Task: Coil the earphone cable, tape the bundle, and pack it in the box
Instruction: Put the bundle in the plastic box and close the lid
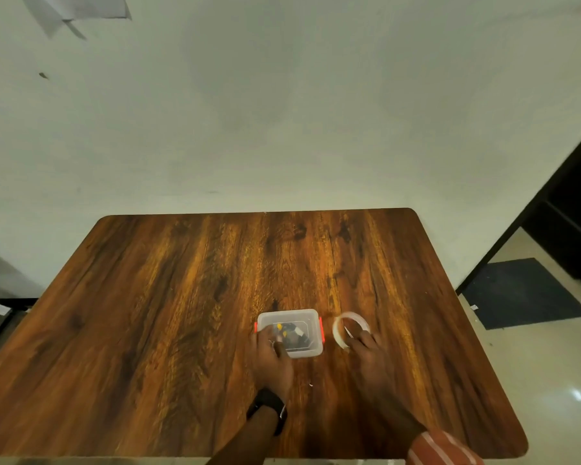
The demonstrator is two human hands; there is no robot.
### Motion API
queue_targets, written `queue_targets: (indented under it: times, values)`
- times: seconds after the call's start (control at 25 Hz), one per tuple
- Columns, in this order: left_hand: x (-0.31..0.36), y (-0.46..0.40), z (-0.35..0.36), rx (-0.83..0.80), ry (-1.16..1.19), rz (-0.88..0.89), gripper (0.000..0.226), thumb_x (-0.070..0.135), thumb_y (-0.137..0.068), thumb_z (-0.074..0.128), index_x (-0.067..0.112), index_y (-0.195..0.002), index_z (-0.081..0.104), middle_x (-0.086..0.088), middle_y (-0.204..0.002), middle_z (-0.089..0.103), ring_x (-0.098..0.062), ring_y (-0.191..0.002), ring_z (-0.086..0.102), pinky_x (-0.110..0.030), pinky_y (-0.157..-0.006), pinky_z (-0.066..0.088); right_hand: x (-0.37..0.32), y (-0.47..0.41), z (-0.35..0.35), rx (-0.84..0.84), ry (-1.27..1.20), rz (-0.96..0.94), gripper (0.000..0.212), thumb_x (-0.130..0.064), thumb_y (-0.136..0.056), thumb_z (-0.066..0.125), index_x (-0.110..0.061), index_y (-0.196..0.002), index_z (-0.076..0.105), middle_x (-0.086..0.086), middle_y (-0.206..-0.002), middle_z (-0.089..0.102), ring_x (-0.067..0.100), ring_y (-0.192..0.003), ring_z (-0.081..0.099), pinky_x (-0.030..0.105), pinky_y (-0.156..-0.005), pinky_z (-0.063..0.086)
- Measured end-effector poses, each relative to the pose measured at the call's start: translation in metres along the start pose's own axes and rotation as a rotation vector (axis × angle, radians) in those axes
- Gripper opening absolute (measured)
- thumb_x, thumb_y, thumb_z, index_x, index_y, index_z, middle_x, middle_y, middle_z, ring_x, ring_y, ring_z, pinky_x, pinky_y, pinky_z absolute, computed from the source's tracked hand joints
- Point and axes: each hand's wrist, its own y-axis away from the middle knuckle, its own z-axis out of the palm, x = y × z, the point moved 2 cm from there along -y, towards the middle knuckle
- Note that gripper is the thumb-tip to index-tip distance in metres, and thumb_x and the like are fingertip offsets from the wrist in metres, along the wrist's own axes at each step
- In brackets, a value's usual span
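Note:
A small translucent plastic box [307, 322] with orange side clips stands on the wooden table [182, 297] near its front middle. Dark earphone parts with yellow bits [291, 332] show through it, blurred. My left hand [272, 357] lies on the box's near left part, fingers spread over its top. A roll of clear tape [349, 318] lies flat just right of the box. My right hand [366, 350] is at the roll's near edge, fingertips touching it. Whether its fingers curl round the roll is blurred.
The table's far edge meets a plain pale wall. A tiny light scrap [310, 384] lies on the wood between my wrists. To the right the floor drops away, with a dark mat [524, 293] and a dark doorway.

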Motion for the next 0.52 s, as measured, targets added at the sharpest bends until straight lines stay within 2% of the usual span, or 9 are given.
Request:
queue_targets:
  times: [0.04, 0.12, 0.2, 0.28, 0.36, 0.44, 0.52]
  values:
    - [-0.003, -0.007, -0.009, 0.009, 0.002, -0.045, 0.027, 0.016, -0.091, 0.063, 0.009, -0.118, 0.065, -0.012, -0.119, 0.067, -0.029, -0.11, 0.063, -0.034, -0.101, 0.039, -0.017, -0.007, 0.0, 0.031, -0.031, -0.101, 0.042, -0.033, -0.088, 0.051, -0.027, -0.128, 0.062, -0.005, -0.134, 0.059, 0.02, -0.119, 0.053, 0.037, -0.097, 0.049]
    - [-0.011, -0.016, -0.024, 0.004, 0.017, -0.146, 0.031, 0.029, -0.098, 0.049, 0.012, -0.121, 0.063, -0.009, -0.124, 0.064, -0.025, -0.114, 0.058, -0.039, -0.105, 0.04, -0.056, -0.021, 0.007, 0.04, -0.008, -0.287, 0.034, -0.023, -0.078, 0.071, -0.026, -0.112, 0.071, -0.007, -0.114, 0.066, 0.017, -0.103, 0.059, 0.032, -0.083, 0.054]
    - [-0.019, -0.024, -0.032, 0.034, -0.017, -0.215, 0.036, 0.034, -0.101, 0.041, 0.013, -0.122, 0.062, -0.007, -0.128, 0.061, -0.025, -0.119, 0.054, -0.042, -0.108, 0.034, -0.088, -0.032, 0.022, -0.029, 0.055, -0.357, 0.04, -0.017, -0.072, 0.078, -0.026, -0.111, 0.072, -0.005, -0.11, 0.07, 0.02, -0.1, 0.063, 0.032, -0.079, 0.054]
    - [-0.028, -0.034, -0.034, 0.049, -0.054, -0.221, 0.04, 0.037, -0.102, 0.037, 0.014, -0.121, 0.063, -0.006, -0.128, 0.062, -0.026, -0.119, 0.054, -0.047, -0.108, 0.035, -0.107, -0.038, 0.043, -0.169, 0.103, -0.36, 0.046, -0.017, -0.082, 0.07, -0.024, -0.126, 0.064, -0.001, -0.128, 0.063, 0.024, -0.115, 0.056, 0.036, -0.091, 0.049]
    - [-0.032, -0.04, -0.034, 0.014, 0.021, -0.267, 0.038, 0.037, -0.101, 0.04, 0.014, -0.115, 0.065, -0.006, -0.12, 0.066, -0.025, -0.11, 0.058, -0.043, -0.098, 0.042, -0.109, -0.041, 0.055, -0.233, 0.138, -0.357, 0.043, -0.022, -0.092, 0.058, -0.022, -0.135, 0.056, 0.0, -0.139, 0.054, 0.025, -0.126, 0.046, 0.038, -0.101, 0.041]
    - [-0.033, -0.043, -0.034, -0.052, 0.122, -0.322, 0.031, 0.038, -0.099, 0.045, 0.015, -0.102, 0.066, -0.003, -0.102, 0.068, -0.02, -0.095, 0.059, -0.034, -0.083, 0.042, -0.097, -0.038, 0.045, -0.106, 0.04, -0.335, 0.034, -0.034, -0.096, 0.047, -0.025, -0.127, 0.06, -0.003, -0.128, 0.058, 0.021, -0.116, 0.052, 0.037, -0.097, 0.045]
    - [-0.032, -0.044, -0.033, -0.116, 0.187, -0.354, 0.026, 0.036, -0.098, 0.05, 0.017, -0.085, 0.063, 0.004, -0.083, 0.063, -0.019, -0.084, 0.057, -0.033, -0.077, 0.041, -0.061, -0.032, 0.035, 0.065, -0.005, -0.148, 0.038, -0.045, -0.098, 0.034, -0.028, -0.118, 0.062, -0.005, -0.12, 0.061, 0.018, -0.108, 0.055, 0.038, -0.095, 0.047]
